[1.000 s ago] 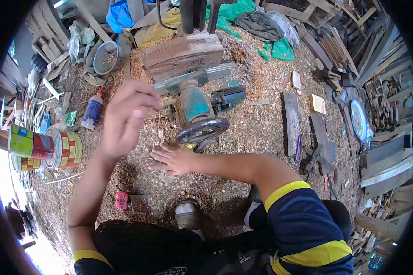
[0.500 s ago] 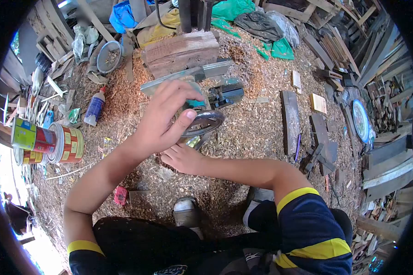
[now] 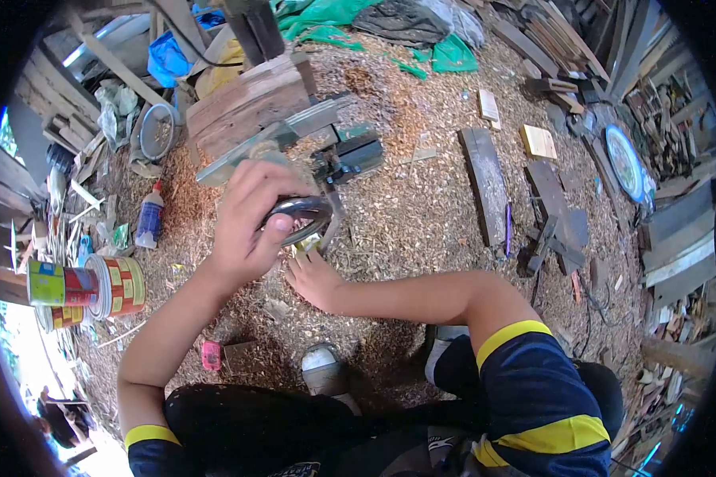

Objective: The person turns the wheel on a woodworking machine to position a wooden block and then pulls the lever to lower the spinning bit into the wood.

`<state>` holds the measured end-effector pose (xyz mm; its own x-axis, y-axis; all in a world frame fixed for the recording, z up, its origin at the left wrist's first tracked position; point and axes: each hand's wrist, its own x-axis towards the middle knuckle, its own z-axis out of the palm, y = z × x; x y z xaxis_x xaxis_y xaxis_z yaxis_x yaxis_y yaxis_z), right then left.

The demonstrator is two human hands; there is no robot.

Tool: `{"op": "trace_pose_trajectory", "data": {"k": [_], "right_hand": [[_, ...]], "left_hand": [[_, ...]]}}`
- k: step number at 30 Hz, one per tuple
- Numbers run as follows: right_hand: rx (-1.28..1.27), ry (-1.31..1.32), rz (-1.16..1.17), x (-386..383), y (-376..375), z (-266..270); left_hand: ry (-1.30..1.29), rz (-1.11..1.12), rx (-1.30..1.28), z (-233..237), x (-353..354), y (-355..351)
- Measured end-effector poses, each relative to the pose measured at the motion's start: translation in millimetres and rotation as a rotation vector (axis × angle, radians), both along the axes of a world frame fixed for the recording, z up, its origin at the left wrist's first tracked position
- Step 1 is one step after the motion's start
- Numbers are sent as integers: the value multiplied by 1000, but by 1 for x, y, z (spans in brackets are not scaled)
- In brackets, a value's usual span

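Note:
A dark metal handwheel projects from a low machine with a greenish metal bed. My left hand is closed around the wheel's left side, its thumb lying over the rim. Just below the wheel, my right hand has its fingers bent near a small yellowish part; what they grip is hidden. Behind the bed stands a thick wooden block. A black clamp-like metal part sits to the right of the bed.
Wood shavings cover the floor. Paint cans and a blue-labelled bottle stand on the left. To the right lie a long dark board, a purple pen and a pale wood block. A pink object lies near my feet.
My left hand's fingers, lifted and spread over the handwheel before, are now wrapped on its rim. The view has turned, so the machine appears farther left. My right hand stays below the wheel.

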<state>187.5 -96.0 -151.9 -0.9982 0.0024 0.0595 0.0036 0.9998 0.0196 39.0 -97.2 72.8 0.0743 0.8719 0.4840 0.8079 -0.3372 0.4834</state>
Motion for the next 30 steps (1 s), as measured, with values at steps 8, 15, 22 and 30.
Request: {"op": "trace_pose_trajectory", "data": {"k": [8, 15, 22, 30], "right_hand": [[-390, -272, -186, -48, 0, -5], [-480, -524, -48, -53, 30, 16], [-419, -558, 39, -55, 36, 10], [-397, -502, 15, -64, 29, -14]], "left_hand": [[9, 19, 46, -5, 1, 0], [14, -50, 13, 1, -4, 4], [55, -103, -121, 9, -16, -6], [51, 5, -162, -3, -7, -23]]}}
